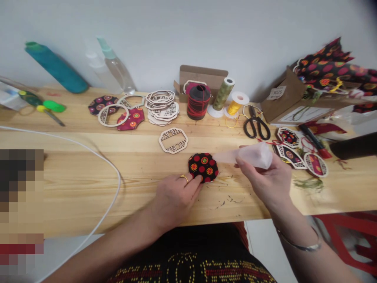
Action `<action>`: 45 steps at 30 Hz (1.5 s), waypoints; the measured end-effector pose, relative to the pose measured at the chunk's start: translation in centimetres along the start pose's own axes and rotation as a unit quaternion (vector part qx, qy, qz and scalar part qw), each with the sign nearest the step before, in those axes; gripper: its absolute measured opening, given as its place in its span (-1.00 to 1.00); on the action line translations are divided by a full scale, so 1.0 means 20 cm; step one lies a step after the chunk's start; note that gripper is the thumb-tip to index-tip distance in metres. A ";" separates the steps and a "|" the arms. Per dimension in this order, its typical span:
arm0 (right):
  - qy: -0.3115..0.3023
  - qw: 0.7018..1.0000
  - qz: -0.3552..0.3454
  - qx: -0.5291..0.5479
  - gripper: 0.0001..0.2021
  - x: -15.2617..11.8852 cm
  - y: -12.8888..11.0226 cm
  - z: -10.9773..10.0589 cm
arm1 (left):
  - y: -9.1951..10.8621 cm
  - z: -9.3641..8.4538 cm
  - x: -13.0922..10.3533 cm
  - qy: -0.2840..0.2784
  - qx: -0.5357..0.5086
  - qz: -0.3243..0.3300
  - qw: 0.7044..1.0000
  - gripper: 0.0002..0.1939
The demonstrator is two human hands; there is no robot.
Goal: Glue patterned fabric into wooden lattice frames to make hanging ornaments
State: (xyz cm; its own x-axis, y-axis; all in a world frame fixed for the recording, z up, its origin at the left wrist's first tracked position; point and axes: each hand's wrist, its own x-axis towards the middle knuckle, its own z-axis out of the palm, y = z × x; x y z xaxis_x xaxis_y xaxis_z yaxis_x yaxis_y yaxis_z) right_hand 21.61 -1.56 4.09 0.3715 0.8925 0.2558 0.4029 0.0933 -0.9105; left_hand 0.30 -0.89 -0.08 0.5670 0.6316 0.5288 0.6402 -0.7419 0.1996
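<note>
Plain wall behind a wooden workbench

The pale grey-blue wall (pixel 153 35) rose smooth behind the long wooden table (pixel 73 188), whose light top showed running grain and met the wall along its back edge. Below the front edge lay pale floor tiles (pixel 263 243), with red slatted furniture (pixel 341 239) at the right, partly under the table. The light was soft and even, dimming toward the upper right corner.

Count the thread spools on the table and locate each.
3: red spool before the small box, green spool to its right, yellow spool between that and the scissors. More may be hidden.
</note>
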 end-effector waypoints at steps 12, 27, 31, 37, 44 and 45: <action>-0.035 0.999 -0.018 -0.002 -0.84 0.05 0.01 0.04 | 0.00 0.01 0.00 0.000 0.000 -0.004 1.000 -0.85; -0.045 0.997 -0.046 -0.046 -0.90 -0.03 -0.04 -0.08 | 0.00 0.01 0.01 0.007 0.004 -0.006 1.000 -0.85; -0.051 0.995 -0.059 -0.056 -0.91 -0.07 -0.06 -0.10 | -0.01 0.01 0.00 -0.001 0.003 -0.011 1.000 -0.84; -0.084 0.991 -0.071 -0.082 -0.93 -0.10 -0.06 -0.11 | -0.01 0.01 -0.01 -0.004 0.002 -0.008 1.000 -0.83; -0.041 0.996 -0.050 -0.062 -0.90 -0.05 -0.03 -0.11 | -0.01 0.02 -0.01 -0.009 0.000 -0.008 1.000 -0.84; -0.035 0.996 -0.046 -0.061 -0.89 -0.05 -0.03 -0.12 | -0.01 0.02 -0.01 -0.009 0.001 -0.009 1.000 -0.84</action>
State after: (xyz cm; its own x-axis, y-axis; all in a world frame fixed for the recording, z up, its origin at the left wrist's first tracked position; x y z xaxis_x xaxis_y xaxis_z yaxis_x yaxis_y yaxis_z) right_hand 22.97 -3.44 5.15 0.2708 0.9116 0.3093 0.5332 0.1254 -0.8366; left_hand 0.25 -0.83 -0.46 0.5648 0.6487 0.5101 0.6513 -0.7300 0.2071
